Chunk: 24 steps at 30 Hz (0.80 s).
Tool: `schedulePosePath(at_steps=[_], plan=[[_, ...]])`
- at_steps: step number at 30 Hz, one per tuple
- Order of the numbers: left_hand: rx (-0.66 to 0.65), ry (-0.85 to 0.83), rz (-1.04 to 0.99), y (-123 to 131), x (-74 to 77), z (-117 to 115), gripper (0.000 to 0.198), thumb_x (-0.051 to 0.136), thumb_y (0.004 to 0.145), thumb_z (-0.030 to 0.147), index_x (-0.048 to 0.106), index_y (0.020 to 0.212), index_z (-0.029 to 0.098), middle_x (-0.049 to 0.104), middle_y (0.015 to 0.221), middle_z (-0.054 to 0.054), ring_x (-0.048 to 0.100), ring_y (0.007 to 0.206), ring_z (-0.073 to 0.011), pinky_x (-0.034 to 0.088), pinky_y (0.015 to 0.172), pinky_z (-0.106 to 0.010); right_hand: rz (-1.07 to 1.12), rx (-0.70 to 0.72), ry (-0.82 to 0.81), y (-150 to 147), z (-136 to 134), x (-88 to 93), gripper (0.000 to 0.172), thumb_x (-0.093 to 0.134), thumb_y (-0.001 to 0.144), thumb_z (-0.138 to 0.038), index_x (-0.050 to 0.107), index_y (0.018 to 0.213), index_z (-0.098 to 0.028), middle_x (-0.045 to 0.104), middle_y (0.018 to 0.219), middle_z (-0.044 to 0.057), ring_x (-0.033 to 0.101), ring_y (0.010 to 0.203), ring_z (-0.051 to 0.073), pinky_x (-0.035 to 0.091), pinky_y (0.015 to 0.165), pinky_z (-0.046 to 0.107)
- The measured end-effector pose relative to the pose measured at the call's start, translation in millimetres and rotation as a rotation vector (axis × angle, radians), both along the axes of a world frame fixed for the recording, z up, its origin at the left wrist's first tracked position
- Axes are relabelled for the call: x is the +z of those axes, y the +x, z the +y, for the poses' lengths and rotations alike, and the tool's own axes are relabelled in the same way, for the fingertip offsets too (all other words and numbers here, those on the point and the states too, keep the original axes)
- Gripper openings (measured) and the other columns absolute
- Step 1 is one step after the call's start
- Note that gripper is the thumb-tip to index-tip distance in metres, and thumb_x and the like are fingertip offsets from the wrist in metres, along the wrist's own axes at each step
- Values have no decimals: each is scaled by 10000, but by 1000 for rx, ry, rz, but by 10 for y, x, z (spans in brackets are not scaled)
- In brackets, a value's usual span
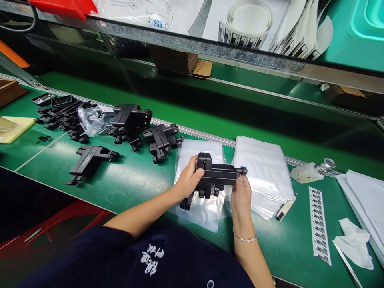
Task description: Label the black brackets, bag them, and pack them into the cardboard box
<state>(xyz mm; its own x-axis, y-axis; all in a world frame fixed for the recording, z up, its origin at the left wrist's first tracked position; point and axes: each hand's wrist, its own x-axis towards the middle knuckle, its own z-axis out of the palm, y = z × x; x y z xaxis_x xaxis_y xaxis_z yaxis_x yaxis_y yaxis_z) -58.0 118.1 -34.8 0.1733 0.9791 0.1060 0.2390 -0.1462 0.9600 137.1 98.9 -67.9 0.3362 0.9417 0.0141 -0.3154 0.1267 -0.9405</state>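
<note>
Both hands hold a black plastic clamp-like holder (220, 176) with a knob at its right end. My left hand (189, 182) grips its left end, thumb across the front. At the right end, the fingers of my right hand (241, 196) close on it just below the knob. Beneath the holder lies a clear plastic bag (201, 218), flat on the green table. Left of my hands, similar black holders rest in one group (130, 124) and as another piece (163, 140). A single holder (90, 162) with pale lettering is nearer the table's front edge.
A stack of clear plastic bags (261, 172) sits right of my hands, beside a bottle (309, 172) and a label strip (320, 224). Black parts (63, 116) are heaped at the far left. A metal-edged shelf (180, 42) carrying label rolls (249, 22) overhangs the back.
</note>
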Motion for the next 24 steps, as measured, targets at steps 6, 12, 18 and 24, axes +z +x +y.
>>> schedulePosePath(at_steps=[6,12,18,24], plan=[[33,-52,-42,-1,23,54,584,326,941,652,456,1238,166,629,1159,-95,573,1102,-259,436,965,-373,-48,-11,-26,7,-5,-2,357,708,777,-541,630,896,-213,642,867,5,577,842,176,443,830,317],[48,2,-60,-9,-21,27,646,354,917,686,443,1268,151,633,1171,-121,587,1104,-283,453,948,-385,-7,-48,-52,3,14,13,413,806,652,-544,615,786,-203,602,765,-30,529,752,145,425,756,275],[-28,171,-98,-9,-94,-23,667,432,893,691,446,1327,185,663,1159,-117,632,1056,-297,484,929,-416,53,49,-79,47,-23,0,350,752,754,-544,691,839,-210,665,796,0,583,754,165,479,750,288],[309,239,-494,-404,729,697,566,568,836,672,640,1105,179,694,1074,-89,609,1132,-287,499,957,-372,131,239,54,28,-51,-58,574,715,703,-697,740,1026,-224,739,1010,105,685,887,246,526,887,406]])
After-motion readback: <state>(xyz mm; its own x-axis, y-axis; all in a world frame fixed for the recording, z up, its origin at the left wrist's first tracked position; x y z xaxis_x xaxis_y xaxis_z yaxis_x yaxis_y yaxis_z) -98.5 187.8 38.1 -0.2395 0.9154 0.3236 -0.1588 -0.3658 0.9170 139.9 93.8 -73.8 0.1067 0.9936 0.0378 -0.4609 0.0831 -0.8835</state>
